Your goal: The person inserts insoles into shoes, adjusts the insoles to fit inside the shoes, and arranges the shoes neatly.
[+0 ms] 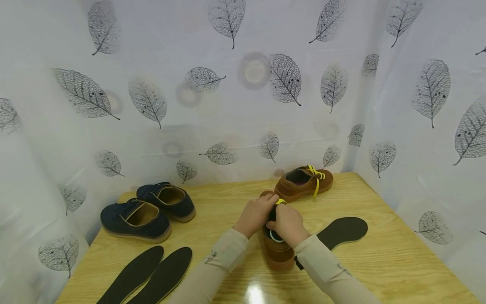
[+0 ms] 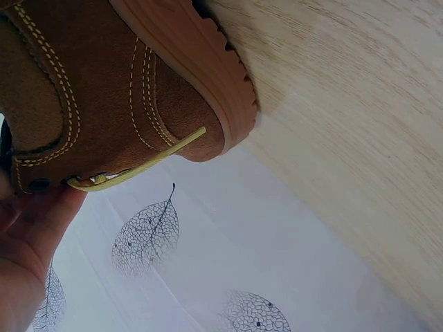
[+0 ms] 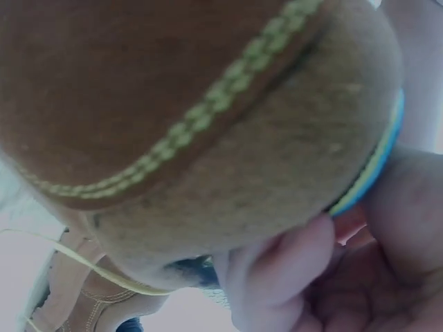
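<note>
A brown suede shoe (image 1: 279, 253) with a yellow lace (image 2: 138, 166) lies on the wooden table (image 1: 228, 202), heel toward me. My left hand (image 1: 265, 207) grips its upper on the left, fingers curled by the lace eyelets (image 2: 38, 185). From the right, my right hand (image 1: 284, 219) grips the shoe opening, where something dark with a blue-white edge (image 1: 275, 234) shows. In the right wrist view the shoe (image 3: 173, 104) fills the frame, with curled fingers (image 3: 291, 277) below it. How deep the dark piece sits is hidden.
A second brown shoe (image 1: 303, 181) stands behind the hands. A black insole (image 1: 341, 230) lies to the right. Two navy shoes (image 1: 134, 217) (image 1: 167, 200) sit at the left, with two black insoles (image 1: 133, 274) (image 1: 167, 272) in front. Leaf-print curtains (image 1: 228, 105) surround the table.
</note>
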